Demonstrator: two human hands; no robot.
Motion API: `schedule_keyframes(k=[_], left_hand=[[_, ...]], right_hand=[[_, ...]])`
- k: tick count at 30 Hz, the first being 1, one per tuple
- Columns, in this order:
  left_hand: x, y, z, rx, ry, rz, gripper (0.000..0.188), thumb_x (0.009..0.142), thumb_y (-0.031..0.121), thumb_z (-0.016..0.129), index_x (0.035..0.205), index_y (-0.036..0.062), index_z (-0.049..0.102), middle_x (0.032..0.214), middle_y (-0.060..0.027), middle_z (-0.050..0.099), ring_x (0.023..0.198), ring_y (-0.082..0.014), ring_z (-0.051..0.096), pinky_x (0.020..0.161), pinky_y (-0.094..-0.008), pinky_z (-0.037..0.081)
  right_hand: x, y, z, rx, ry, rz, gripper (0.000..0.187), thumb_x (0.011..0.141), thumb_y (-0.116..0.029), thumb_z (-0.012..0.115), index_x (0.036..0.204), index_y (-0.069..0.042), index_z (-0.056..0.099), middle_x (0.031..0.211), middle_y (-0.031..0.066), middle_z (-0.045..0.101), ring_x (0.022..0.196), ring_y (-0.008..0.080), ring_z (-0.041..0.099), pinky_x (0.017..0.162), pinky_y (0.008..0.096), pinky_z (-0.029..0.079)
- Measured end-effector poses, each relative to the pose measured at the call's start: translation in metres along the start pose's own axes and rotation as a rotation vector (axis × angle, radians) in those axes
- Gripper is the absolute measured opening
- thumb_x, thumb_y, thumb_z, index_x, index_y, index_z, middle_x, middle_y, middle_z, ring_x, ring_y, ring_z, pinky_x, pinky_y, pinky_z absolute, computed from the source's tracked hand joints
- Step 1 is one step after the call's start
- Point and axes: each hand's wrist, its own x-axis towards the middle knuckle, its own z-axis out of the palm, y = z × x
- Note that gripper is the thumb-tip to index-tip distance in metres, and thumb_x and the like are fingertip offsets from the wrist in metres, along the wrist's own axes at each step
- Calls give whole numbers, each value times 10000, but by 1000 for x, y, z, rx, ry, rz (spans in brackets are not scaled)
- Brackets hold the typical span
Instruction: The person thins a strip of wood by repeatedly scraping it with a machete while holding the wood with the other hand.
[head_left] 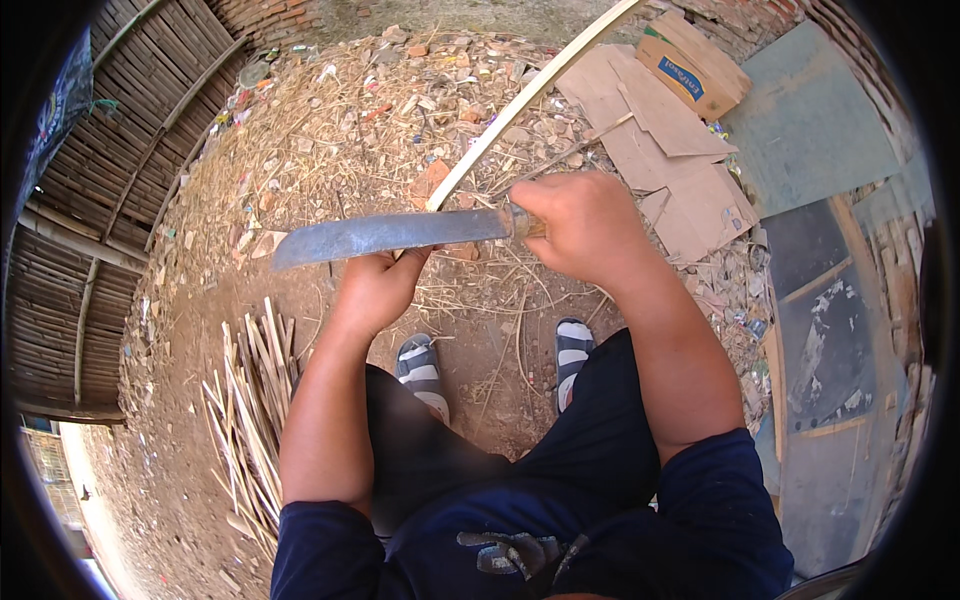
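My right hand [582, 225] is wrapped round the wooden handle of a machete [390, 235]. Its broad grey blade lies across in front of me, the tip pointing left. Just below the blade, my left hand [378, 290] is closed, its fingers partly hidden behind the metal. A long pale bamboo strip [535, 88] runs from the blade up and away to the far right. The left hand grips the strip's near end, where the blade covers the contact.
Split bamboo sticks [250, 410] lie piled at my left. Flattened cardboard [655, 130] and a cardboard box [690, 70] lie at the far right. Dark panels [825, 330] stand along the right side. A bamboo wall [130, 130] rises on the left. Rubble and shavings [330, 130] cover the ground ahead.
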Motion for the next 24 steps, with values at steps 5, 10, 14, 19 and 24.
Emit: schedule_keyframes(k=[5, 10, 14, 19, 24], left_hand=[[1, -1, -6, 11, -59, -169, 338, 1066, 331, 665, 1105, 21, 792, 951, -70, 775, 935, -139, 669, 869, -331, 520], [2, 4, -5, 24, -95, -229, 350, 1069, 342, 661, 1110, 24, 801, 951, -58, 772, 927, -139, 654, 864, -329, 510], [-1, 8, -1, -14, -27, -118, 357, 1067, 349, 663, 1109, 23, 800, 939, -53, 766, 906, -132, 650, 848, -325, 508], [-2, 3, -1, -35, -55, -144, 380, 1069, 370, 655, 1106, 21, 800, 897, -44, 747, 863, -125, 629, 820, -323, 503], [0, 4, -3, -12, -85, -193, 383, 1069, 377, 652, 1106, 25, 800, 837, -34, 720, 802, -114, 600, 769, -320, 491]], right_hand=[[-2, 12, -7, -46, 98, 116, 223, 743, -167, 784, 932, -132, 670, 800, 95, 700, 786, 345, 719, 686, 475, 572], [-5, 22, -16, -31, 134, 186, 200, 759, -162, 783, 912, -125, 660, 795, 97, 696, 782, 349, 719, 683, 476, 570], [1, 5, -1, -19, 40, 33, 196, 771, -164, 784, 933, -125, 681, 813, 107, 699, 782, 353, 711, 678, 469, 556], [-1, 10, -1, -19, 87, 91, 204, 788, -179, 789, 964, -119, 707, 829, 128, 691, 779, 370, 690, 661, 456, 531], [-2, 22, -12, -10, 145, 189, 226, 769, -176, 787, 966, -138, 684, 817, 113, 705, 796, 348, 723, 682, 482, 568]])
